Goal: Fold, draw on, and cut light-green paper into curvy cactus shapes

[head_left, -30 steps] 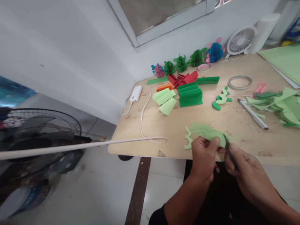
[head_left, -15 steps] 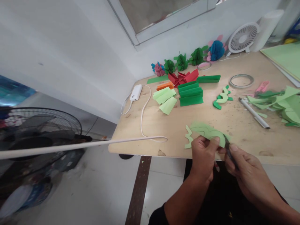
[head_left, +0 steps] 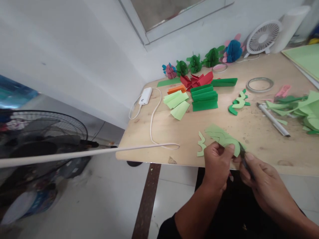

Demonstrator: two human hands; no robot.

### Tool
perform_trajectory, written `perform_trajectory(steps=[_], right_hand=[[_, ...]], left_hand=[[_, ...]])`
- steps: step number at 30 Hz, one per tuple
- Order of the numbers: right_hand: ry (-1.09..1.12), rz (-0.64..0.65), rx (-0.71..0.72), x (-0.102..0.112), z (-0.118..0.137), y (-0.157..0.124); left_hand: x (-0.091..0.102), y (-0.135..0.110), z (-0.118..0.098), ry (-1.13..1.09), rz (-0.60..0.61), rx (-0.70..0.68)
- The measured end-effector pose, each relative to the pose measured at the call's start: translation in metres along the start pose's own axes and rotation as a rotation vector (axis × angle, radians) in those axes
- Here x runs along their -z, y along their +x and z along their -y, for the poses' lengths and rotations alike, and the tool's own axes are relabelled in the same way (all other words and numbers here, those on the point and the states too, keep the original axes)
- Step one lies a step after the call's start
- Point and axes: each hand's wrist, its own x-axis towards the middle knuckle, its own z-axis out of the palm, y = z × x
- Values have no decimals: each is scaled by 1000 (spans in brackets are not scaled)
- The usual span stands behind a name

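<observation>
One green sheet (head_left: 221,135): pinched by your left hand (head_left: 218,161), thumb on top
Scissors (head_left: 242,152): grasped in your right hand (head_left: 260,176)

Head-worn view, facing forward and down, near the tabletop (head_left: 184,131)

Readable text: none | white device (head_left: 146,96): dark mark (head_left: 142,100), too small to read
</observation>
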Motion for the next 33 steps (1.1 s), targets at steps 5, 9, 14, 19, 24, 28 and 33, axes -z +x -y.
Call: perform_trajectory(steps=[5,9,14,19,24,28,33], right_hand=[[-10,5,13,0,1,1],[1,-7,0,1,-1,1],[19,7,-26,1,-1,1],[-8,13,-15,1,5,1],[-30,11,-5,1,7,-1],[-71,-2,3,1,5,-1],[-78,4,-13,1,6,0]], left_hand=[[0,0,-1,12,-10,14],[0,-1,-2,21,-30,20],[1,-2,-5,7,3,29],[6,1,-7,29,72,12],[8,3,-7,38,106,10],[9,3,-8,27,115,12],[10,4,-7,12,106,1]])
